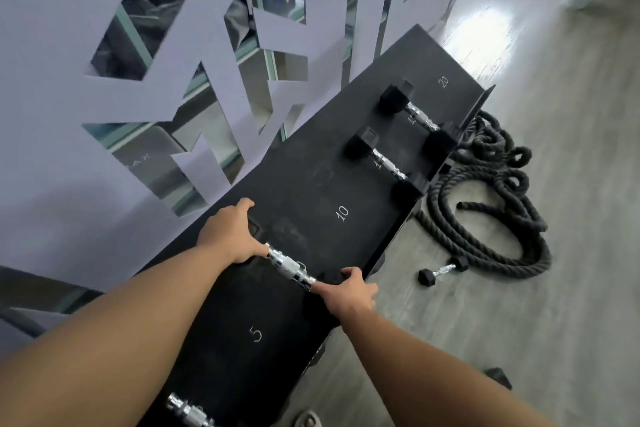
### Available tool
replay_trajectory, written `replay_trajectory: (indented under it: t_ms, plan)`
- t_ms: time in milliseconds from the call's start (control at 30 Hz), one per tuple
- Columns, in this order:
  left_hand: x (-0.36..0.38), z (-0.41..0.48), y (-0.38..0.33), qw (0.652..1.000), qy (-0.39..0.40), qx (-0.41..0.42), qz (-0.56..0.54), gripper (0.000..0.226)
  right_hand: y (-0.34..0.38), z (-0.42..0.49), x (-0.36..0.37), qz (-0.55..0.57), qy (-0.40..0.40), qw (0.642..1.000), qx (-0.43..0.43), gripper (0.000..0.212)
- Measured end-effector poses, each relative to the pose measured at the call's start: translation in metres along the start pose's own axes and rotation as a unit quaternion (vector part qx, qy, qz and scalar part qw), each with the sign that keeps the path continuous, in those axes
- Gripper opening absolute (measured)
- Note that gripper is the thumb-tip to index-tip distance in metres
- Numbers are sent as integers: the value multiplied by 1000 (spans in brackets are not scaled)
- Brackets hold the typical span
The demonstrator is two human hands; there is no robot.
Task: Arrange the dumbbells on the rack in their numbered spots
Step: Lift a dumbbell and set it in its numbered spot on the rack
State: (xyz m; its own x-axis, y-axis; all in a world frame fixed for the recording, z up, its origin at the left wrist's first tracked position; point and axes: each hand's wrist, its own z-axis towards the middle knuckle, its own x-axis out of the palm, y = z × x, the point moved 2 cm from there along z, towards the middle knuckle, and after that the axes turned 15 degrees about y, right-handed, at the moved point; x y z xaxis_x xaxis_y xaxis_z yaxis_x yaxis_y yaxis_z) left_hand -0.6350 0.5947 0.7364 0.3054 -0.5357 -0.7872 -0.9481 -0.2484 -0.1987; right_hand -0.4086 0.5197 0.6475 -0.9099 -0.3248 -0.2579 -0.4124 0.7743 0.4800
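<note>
On the rack (304,184), between the painted 5 and 10, both hands clasp one dumbbell (291,267).
Left hand (230,236) curls over its far black head, right hand (349,291) over the near one; the knurled chrome handle shines between them. Matte black top, white numerals. Two more hex-headed dumbbells (384,163) lie farther right, toward 20. A small one (443,270) sits on the grey floor (554,288) beside a coiled, twisted rope (491,191).

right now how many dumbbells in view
5 dumbbells: two at the rack's far end, one gripped by left hand and right hand, one cut off at bottom, one on floor by rope. More may hide.
</note>
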Motion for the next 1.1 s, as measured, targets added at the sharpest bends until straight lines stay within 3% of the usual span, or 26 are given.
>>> replay_trajectory:
  t_ms: [633,1100]
  plan:
    - [-97,150,-223,998,-26,-20,48,102,124,112,-234,-17,1,1000,-12,84]
    - [-95,213,-215,999,0,-15,41,106,145,151,-227,2,28,999,28,83]
